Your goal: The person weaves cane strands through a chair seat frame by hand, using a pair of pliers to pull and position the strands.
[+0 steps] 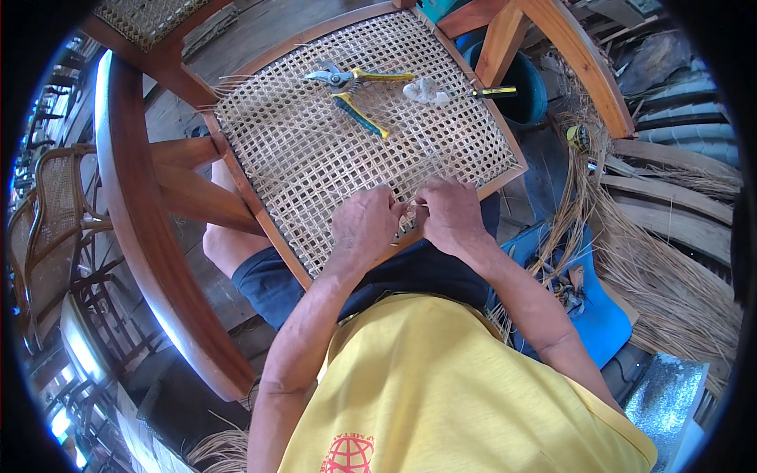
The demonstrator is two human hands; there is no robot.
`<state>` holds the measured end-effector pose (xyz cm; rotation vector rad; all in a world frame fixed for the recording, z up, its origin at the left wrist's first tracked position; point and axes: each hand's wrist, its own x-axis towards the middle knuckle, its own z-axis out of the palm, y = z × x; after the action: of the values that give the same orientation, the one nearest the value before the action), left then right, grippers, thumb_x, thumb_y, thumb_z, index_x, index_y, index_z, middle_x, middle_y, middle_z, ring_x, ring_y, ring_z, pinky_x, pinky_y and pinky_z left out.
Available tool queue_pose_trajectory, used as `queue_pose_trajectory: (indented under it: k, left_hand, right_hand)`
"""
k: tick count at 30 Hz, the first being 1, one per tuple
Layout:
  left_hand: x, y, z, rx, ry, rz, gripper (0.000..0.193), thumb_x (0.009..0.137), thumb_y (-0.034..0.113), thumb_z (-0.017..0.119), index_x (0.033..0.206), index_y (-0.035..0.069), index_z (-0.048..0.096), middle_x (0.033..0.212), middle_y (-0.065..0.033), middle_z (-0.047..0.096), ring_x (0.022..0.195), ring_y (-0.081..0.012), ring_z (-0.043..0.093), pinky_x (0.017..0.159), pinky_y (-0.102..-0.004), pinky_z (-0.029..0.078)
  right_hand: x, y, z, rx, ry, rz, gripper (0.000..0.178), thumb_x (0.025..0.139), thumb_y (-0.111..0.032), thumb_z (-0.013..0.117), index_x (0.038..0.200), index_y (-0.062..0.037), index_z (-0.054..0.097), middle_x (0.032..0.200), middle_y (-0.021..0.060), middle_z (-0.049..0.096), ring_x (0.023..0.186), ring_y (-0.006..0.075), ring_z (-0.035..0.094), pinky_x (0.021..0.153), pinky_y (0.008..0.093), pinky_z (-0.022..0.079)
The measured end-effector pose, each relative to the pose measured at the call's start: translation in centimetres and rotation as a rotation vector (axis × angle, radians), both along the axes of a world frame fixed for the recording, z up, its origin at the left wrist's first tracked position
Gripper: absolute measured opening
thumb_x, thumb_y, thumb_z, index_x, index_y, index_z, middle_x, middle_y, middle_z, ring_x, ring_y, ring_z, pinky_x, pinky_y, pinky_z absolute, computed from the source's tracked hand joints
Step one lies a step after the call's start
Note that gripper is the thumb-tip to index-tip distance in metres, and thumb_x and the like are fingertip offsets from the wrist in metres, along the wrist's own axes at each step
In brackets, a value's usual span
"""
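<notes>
A wooden chair seat with woven cane mesh [276,150] lies in front of me, its near edge over my lap. At this edge my left hand [363,225] and my right hand [451,211] are close together, fingers pinched. A thin cane strand [409,204] runs between the fingertips of both hands. Pruning shears [341,80] with yellow and green handles rest spread apart on the far part of the mesh. To their right lie a crumpled whitish lump [426,91] and a tool with a black and yellow handle [495,92].
Curved wooden chair arms [130,181] rise at the left and far right. A dark teal bucket [530,98] stands beyond the seat's right corner. Long cane strands [654,276] pile up at the right, beside a blue plastic seat [603,319]. Rattan chairs [59,197] stand far left.
</notes>
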<state>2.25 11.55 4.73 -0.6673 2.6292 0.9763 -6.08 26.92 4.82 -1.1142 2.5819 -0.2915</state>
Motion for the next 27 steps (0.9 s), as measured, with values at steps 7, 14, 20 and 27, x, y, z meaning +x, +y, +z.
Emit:
queue_pose_trajectory:
  k: [7, 14, 20, 27]
  left_hand:
    - [2.5, -7.8, 3.9, -0.323, 0.073, 0.091, 0.038, 0.091, 0.043, 0.073, 0.083, 0.006, 0.071, 0.073, -0.0121, 0.070, 0.070, -0.0295, 0.069, 0.067, -0.0437, 0.053]
    - [0.6, -6.4, 5.5, 0.323, 0.327, 0.053, 0.029, 0.090, 0.026, 0.080, 0.080, 0.001, 0.069, 0.062, 0.0001, 0.063, 0.057, -0.0024, 0.053, 0.051, -0.0233, 0.040]
    - [0.2, -5.9, 3.2, 0.321, 0.227, 0.090, 0.032, 0.093, 0.030, 0.076, 0.086, -0.001, 0.069, 0.061, -0.0023, 0.064, 0.055, -0.0064, 0.055, 0.052, -0.0256, 0.043]
    - [0.9, -3.7, -0.3, -0.007, 0.217, -0.010, 0.032, 0.097, 0.030, 0.068, 0.087, 0.000, 0.063, 0.065, -0.0157, 0.065, 0.061, -0.0300, 0.067, 0.058, -0.0417, 0.049]
  right_hand:
    - [0.1, 0.3, 0.5, -0.029, -0.012, -0.034, 0.017, 0.084, -0.013, 0.066, 0.100, -0.0077, 0.069, 0.100, 0.0126, 0.068, 0.100, 0.0312, 0.067, 0.087, 0.0482, 0.049]
    - [-3.8, -1.0, 0.6, -0.625, -0.866, -0.110, 0.019, 0.100, -0.019, 0.065, 0.110, -0.0026, 0.068, 0.100, 0.0090, 0.071, 0.097, 0.0220, 0.068, 0.088, 0.0322, 0.052]
    - [-3.5, -0.7, -0.7, -0.595, -1.114, -0.198, 0.021, 0.101, -0.020, 0.067, 0.105, 0.0006, 0.068, 0.100, 0.0013, 0.066, 0.092, 0.0100, 0.063, 0.082, 0.0292, 0.052]
    - [-3.5, 0.3, -0.8, -0.475, -0.469, 0.107, 0.017, 0.094, -0.015, 0.073, 0.101, 0.0000, 0.068, 0.094, 0.0084, 0.064, 0.082, 0.0192, 0.064, 0.072, 0.0313, 0.050]
